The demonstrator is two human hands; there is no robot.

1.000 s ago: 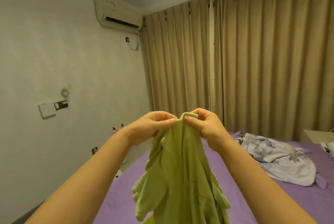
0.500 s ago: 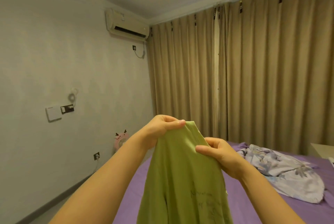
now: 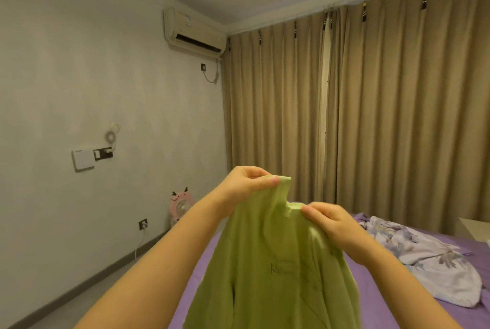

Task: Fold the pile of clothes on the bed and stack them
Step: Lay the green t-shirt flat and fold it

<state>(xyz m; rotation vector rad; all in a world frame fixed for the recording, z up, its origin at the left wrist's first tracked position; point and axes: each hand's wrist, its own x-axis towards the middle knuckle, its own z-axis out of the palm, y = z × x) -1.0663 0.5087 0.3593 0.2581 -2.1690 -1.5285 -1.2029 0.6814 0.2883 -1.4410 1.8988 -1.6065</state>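
1. The left hand (image 3: 245,185) pinches the top edge of a green shirt (image 3: 275,262) between thumb and curled fingers, raised in front of the person.
2. The right hand (image 3: 331,222) pinches the same top edge a little lower and to the right, thumb on the near side of the cloth.
3. The shirt hangs from both hands in mid-air above the bed (image 3: 464,246), its lower part running out of the bottom of the view. Faint dark lettering shows on its front; it is too blurred to read.
4. The bed has a purple sheet. On it, to the right and farther off, lies a crumpled pale floral cloth (image 3: 424,257), well apart from the shirt.
5. Tan curtains (image 3: 384,116) cover the far wall, drawn shut.
6. An air conditioner (image 3: 195,30) sits high on the left wall near the corner.
7. A pink fan (image 3: 181,202) stands on the floor by the left wall, near the far corner.
8. A wall switch (image 3: 82,160) is fixed on the left wall, farther left.
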